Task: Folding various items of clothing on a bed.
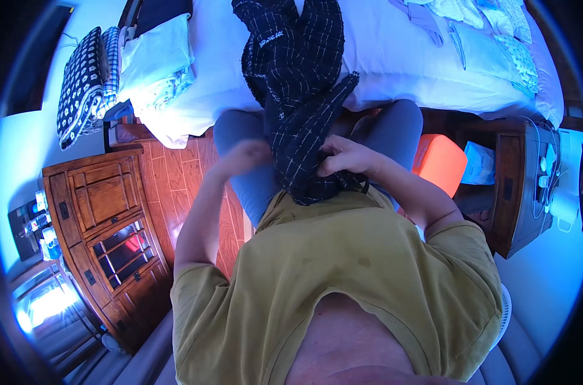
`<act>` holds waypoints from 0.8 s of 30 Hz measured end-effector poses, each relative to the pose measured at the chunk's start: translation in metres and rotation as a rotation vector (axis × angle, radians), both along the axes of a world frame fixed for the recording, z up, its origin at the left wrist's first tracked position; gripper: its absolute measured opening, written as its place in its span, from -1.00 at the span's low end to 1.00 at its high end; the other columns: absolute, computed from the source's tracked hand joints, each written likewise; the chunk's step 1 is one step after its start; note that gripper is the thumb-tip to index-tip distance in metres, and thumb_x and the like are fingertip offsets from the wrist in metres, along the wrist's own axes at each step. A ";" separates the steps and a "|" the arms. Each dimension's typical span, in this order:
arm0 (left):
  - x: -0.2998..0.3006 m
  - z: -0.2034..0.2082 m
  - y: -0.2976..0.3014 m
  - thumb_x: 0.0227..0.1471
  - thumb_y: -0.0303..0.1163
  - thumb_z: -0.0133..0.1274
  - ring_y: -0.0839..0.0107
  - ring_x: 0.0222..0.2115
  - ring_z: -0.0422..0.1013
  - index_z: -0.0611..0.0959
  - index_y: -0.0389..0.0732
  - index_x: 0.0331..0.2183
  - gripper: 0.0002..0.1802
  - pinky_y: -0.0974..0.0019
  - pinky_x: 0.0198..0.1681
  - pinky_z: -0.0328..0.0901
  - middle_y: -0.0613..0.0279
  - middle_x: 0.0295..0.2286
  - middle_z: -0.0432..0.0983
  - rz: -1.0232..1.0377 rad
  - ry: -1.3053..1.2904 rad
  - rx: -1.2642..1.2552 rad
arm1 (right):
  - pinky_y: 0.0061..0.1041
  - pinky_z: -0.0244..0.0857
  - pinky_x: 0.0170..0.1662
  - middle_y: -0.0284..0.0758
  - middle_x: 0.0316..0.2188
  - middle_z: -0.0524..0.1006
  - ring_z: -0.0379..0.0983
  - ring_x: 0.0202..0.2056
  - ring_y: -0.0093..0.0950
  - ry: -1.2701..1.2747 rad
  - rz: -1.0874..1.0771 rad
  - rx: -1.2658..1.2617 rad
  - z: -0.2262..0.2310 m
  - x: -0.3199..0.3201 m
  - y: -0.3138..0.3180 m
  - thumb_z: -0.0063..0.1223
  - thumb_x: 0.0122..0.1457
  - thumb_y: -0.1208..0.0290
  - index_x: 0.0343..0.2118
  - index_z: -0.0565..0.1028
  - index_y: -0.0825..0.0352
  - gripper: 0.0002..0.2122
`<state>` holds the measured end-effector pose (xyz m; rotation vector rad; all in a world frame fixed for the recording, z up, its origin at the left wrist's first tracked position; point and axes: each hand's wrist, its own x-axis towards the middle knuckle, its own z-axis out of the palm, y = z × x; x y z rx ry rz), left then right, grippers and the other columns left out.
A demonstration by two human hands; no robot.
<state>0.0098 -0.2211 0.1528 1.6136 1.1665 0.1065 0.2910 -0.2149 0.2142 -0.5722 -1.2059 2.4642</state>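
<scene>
A black garment with thin white grid lines (304, 83) hangs from the bed down over my lap, its lower end bunched against my shirt. Its kind is not plain from its crumpled shape. My right hand (348, 156) pinches the garment's right edge between thumb and fingers. On the other side, close to the cloth's left edge, my left hand (250, 157) is smeared by motion. Whether its fingers hold the fabric cannot be made out.
Ahead is the bed with a white sheet (394, 77). Folded clothes (156, 58) are stacked at its left, and light garments (490, 48) lie at its right. A wooden cabinet (105, 224) stands left, a nightstand (522, 186) right, beside an orange-red object (440, 163).
</scene>
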 end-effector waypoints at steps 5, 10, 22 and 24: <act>-0.022 0.032 0.016 0.08 -0.07 -0.15 0.37 -0.34 0.42 0.54 -0.25 -0.24 -0.56 0.35 -0.19 0.27 0.23 -0.37 0.51 0.566 -0.562 -0.523 | -0.46 0.26 -0.12 -0.17 -0.28 0.50 0.42 -0.24 -0.38 -0.216 0.208 0.719 -0.020 -0.047 -0.003 -0.06 -0.14 0.34 -0.17 0.43 0.43 -0.58; 0.010 0.003 0.016 0.07 -0.13 -0.08 0.31 -0.24 0.42 0.37 -0.31 -0.05 -0.48 0.28 -0.10 0.28 0.14 -0.21 0.45 0.922 -0.849 -0.745 | -0.33 0.19 -0.01 -0.06 -0.18 0.44 0.35 -0.11 -0.20 -0.176 0.307 1.047 -0.003 -0.098 -0.025 -0.02 -0.07 0.27 -0.12 0.40 0.40 -0.57; -0.029 0.129 -0.079 -0.02 -0.43 0.07 0.47 -0.12 0.29 0.35 -0.33 -0.01 -0.49 0.34 -0.03 0.18 0.24 -0.11 0.37 0.627 -0.486 -0.198 | -0.40 0.27 -0.30 -0.28 -0.47 0.47 0.41 -0.39 -0.31 0.342 -0.231 1.172 0.098 -0.085 0.034 -0.06 0.09 0.41 -0.42 0.48 0.33 -0.88; -0.020 0.137 -0.084 -0.02 -0.40 0.08 0.50 -0.12 0.27 0.40 -0.33 -0.04 -0.52 0.36 -0.03 0.17 0.26 -0.12 0.37 0.484 -0.354 -0.306 | -0.37 0.27 -0.28 -0.27 -0.45 0.48 0.42 -0.36 -0.27 0.048 -0.313 1.421 0.067 -0.095 0.068 -0.07 0.08 0.38 -0.39 0.46 0.31 -0.86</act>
